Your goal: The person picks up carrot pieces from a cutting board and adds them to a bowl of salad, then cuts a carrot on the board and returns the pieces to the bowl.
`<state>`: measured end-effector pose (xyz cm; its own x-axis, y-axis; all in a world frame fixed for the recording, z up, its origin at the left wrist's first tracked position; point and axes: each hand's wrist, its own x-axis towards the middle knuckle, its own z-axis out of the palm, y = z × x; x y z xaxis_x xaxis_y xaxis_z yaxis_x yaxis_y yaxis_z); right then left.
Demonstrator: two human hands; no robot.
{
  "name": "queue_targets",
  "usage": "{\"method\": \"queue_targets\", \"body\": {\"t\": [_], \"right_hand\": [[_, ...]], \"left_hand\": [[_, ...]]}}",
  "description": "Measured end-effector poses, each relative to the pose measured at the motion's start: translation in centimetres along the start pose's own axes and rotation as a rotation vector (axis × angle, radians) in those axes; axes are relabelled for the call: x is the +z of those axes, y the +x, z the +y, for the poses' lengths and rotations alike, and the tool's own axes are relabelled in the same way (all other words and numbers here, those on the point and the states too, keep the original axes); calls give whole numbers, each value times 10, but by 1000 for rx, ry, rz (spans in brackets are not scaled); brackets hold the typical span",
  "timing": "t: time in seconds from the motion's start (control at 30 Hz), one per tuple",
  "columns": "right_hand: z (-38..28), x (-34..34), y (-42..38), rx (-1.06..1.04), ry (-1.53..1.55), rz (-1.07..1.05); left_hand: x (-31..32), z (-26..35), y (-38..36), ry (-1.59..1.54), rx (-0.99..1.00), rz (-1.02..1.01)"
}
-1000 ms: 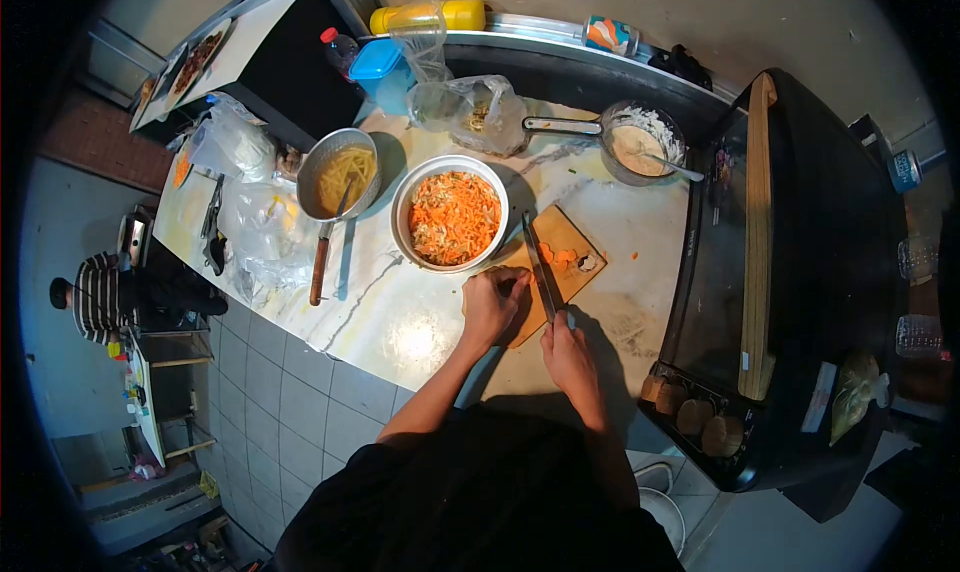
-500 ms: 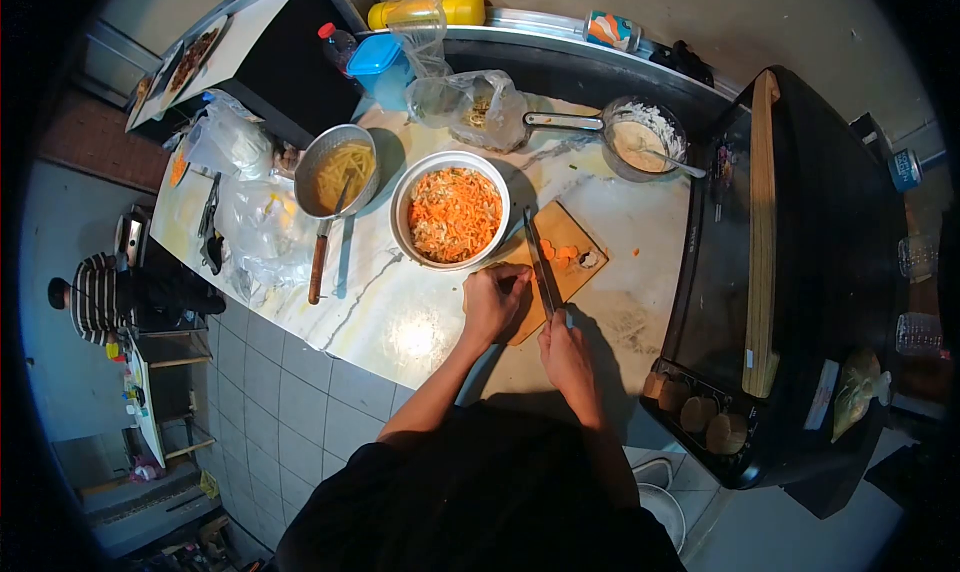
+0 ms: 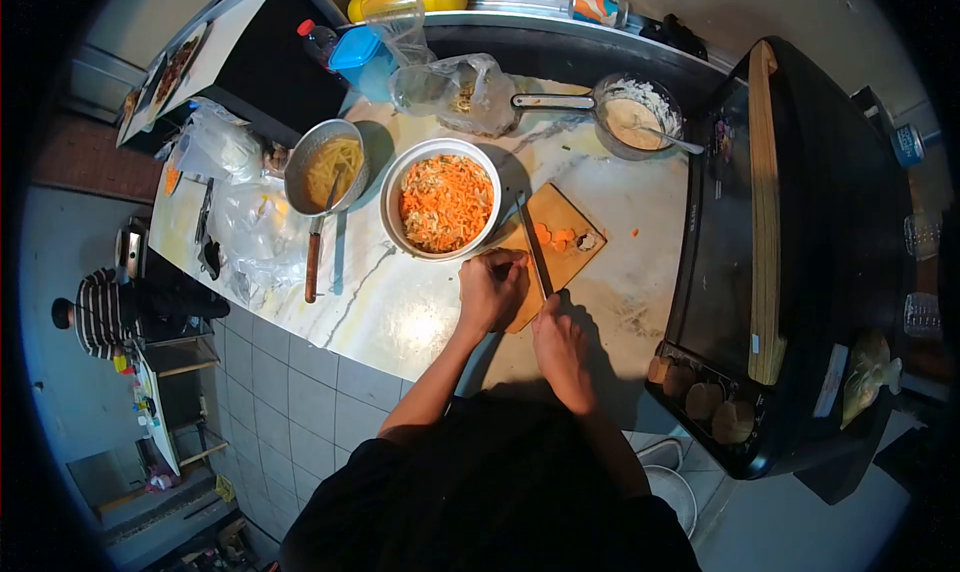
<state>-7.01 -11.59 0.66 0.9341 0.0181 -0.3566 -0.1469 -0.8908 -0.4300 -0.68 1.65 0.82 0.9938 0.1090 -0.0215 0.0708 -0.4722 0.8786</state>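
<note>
My right hand (image 3: 562,352) is wrapped round the handle of a long knife (image 3: 538,257), its blade lying across the wooden cutting board (image 3: 574,265). Close to the blade's left side, my left hand (image 3: 486,294) has its fingers curled over the board. A bit of orange carrot (image 3: 521,260) shows at those fingertips; the rest of it is hidden. Several round carrot slices (image 3: 544,234) lie right of the blade, beside a pale scrap (image 3: 586,242). Just beyond my left hand stands a white pot (image 3: 386,212) filled with shredded carrot (image 3: 446,200) and paler shreds.
Left of the pot is a saucepan (image 3: 365,177) of pale strips in liquid. Plastic bags (image 3: 255,232) lie further left. At the back are a blue-lidded container (image 3: 358,50) and a pan of batter (image 3: 635,127) with a spoon. A black oven (image 3: 830,222) stands right. Another person (image 3: 100,312) is far left.
The whole view has shifted slightly, with the table's things a little higher and further left. Both hands keep their places at the board, and the knife stays beside my left fingers.
</note>
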Motion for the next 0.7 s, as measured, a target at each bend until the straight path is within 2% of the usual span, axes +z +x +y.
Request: {"method": "queue_targets", "body": {"t": [0.07,0.17,0.3,0.37,0.7], "right_hand": [[0,-1,3,-3,11,-89],[-4,-18,-2,-98,-78,-24],[6,-26,2,-83,-46,-21],[8,-30,4,-71,19,-86],[12,-19,6,-102,251,-70]], "left_hand": [[2,-5,0,11,33,17],[0,-5,0,15,53,24],[2,-15,4,-25,0,-17],[2,-14,3,-6,28,-4],[3,-12,3,6,51,32]]}}
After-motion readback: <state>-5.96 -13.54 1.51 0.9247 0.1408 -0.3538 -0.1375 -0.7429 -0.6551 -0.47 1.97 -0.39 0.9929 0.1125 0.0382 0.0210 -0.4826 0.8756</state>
